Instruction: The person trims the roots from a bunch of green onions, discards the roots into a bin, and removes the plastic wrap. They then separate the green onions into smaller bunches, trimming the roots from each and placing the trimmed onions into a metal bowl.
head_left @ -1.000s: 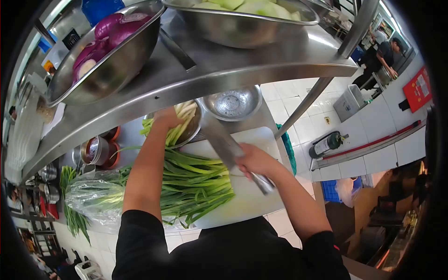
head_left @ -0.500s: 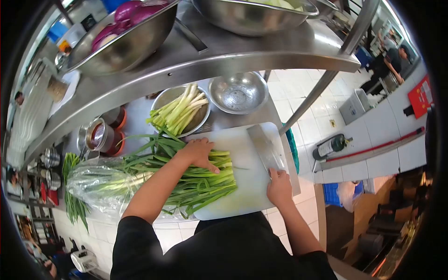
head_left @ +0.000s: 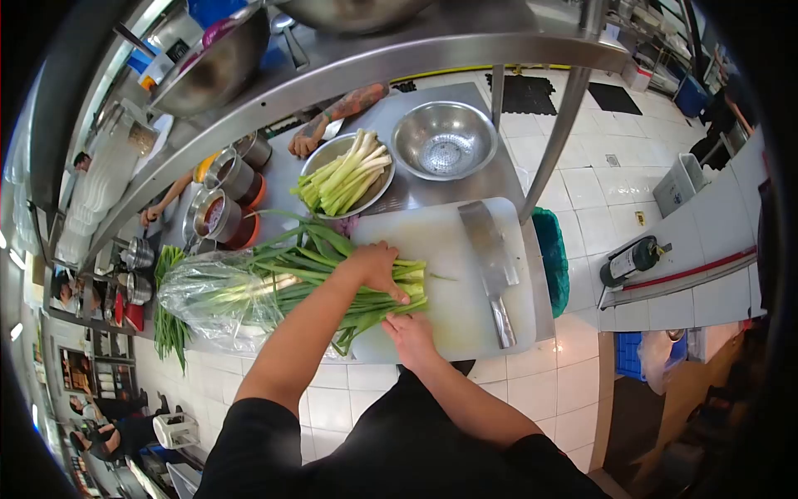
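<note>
A bunch of green onions (head_left: 332,291) lies across the left side of the white cutting board (head_left: 449,324), its cut ends toward the middle. My left hand (head_left: 378,270) is wrapped over the bunch from above, near those ends. At the near edge, the fingers of my right hand (head_left: 411,337) grip the lower stalks. A cleaver (head_left: 486,249) rests flat on the right of the board, its handle toward me, with no hand on it. Clear plastic wrap (head_left: 208,303) covers the rest of the bunch at left.
Behind the board stand a bowl (head_left: 389,183) of cut white onion stalks and a metal colander (head_left: 445,141). Containers of sauce (head_left: 218,218) sit at left. A metal shelf (head_left: 416,56) with bowls overhangs the table. Another person's hand (head_left: 309,137) is beside the stalk bowl.
My right hand has let go of the cleaver, leaving it on the board, and moved left to the green onions. Another person's arm has come into view at the far side.
</note>
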`<state>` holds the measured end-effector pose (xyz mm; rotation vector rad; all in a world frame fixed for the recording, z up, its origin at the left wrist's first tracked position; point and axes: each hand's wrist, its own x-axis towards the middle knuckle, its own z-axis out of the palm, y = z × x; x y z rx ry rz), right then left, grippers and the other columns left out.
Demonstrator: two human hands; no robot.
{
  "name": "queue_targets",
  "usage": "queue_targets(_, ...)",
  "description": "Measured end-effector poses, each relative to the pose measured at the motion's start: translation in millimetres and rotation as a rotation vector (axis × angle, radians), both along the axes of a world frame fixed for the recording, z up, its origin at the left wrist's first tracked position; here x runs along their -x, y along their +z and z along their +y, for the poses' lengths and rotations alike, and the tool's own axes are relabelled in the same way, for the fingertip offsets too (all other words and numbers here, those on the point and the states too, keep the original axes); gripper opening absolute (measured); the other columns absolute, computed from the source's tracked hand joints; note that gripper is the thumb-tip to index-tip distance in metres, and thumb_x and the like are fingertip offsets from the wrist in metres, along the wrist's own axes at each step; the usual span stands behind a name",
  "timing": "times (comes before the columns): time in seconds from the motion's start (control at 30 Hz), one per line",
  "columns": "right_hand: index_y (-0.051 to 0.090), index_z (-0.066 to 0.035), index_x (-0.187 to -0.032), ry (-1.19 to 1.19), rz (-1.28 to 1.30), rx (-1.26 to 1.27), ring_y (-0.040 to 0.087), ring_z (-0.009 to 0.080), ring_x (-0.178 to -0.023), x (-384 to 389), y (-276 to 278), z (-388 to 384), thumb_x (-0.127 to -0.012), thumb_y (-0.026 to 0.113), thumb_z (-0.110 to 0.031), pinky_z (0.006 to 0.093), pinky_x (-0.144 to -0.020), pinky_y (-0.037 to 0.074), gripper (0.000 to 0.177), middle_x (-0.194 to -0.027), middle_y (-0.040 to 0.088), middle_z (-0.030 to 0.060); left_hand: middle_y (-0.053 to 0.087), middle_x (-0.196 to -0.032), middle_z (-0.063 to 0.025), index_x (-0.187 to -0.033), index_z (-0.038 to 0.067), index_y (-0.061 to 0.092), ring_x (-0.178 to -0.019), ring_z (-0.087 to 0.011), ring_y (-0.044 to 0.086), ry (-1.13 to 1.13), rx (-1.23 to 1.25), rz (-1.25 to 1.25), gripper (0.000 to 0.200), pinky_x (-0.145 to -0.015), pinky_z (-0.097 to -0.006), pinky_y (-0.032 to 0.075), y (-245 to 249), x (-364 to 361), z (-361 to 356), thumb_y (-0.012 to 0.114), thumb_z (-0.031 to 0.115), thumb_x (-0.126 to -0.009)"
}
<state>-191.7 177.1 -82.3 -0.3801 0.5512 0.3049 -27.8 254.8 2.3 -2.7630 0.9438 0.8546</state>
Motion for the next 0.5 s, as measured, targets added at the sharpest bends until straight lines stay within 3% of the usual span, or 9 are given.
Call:
queue_targets(0.17,0.049,-0.008,-0.116,-0.150,-0.138,-0.025,0.057,0.0171,-0.101,-12.9,-18.2,21.4,-0.073,0.067,0.011,0.0357,-0.090,0.046,0.050,-0.107,0.057,0.0028,0.062,-0.113,-0.0222,-0.112,0.001,0.062,-0.105,-0.0362,0.060,0.042,-0.021,0.173,0.093,-0.089,-0.0422,0.048,2.1,11.1,-1.9,0.083,0.064,-0.046)
queue_targets(0.3,0.050,-0.008,-0.120,-0.129,-0.118,-0.005,0.057,0.0157,-0.102,-13.7,-18.9,23.4,-0.072,0.067,0.012,0.0338,-0.088,0.046,0.054,-0.113,0.058,0.0032,0.066,-0.107,-0.0209,-0.106,0.000,0.066,-0.101,-0.0342,0.064,0.036,0.015,0.182,0.089,-0.085,-0.0409,0.051,3.3,20.0,-0.8,0.081,0.063,-0.045)
queue_targets(0.43,0.050,-0.006,-0.125,-0.233,-0.305,0.083,0.058,0.0164,-0.105,-7.3,-25.7,13.5,-0.070,0.066,0.014,0.0337,-0.090,0.047,0.061,-0.115,0.060,0.0030,0.067,-0.097,-0.0183,-0.098,0.004,0.065,-0.093,-0.0355,0.064,-0.026,0.343,-0.034,0.076,-0.081,-0.0439,0.050,20.9,47.7,-1.7,0.084,0.057,-0.047)
queue_targets(0.5,0.056,-0.002,-0.118,-0.387,-0.463,0.238,0.058,0.0176,-0.105,7.5,32.2,6.4,-0.070,0.063,0.012,0.0342,-0.088,0.047,0.051,-0.115,0.062,0.0045,0.066,-0.094,-0.0168,-0.097,0.005,0.063,-0.091,-0.0343,0.062,-0.169,0.593,-0.197,0.073,-0.081,-0.0440,0.047,49.9,65.4,-2.2,0.084,0.054,-0.046)
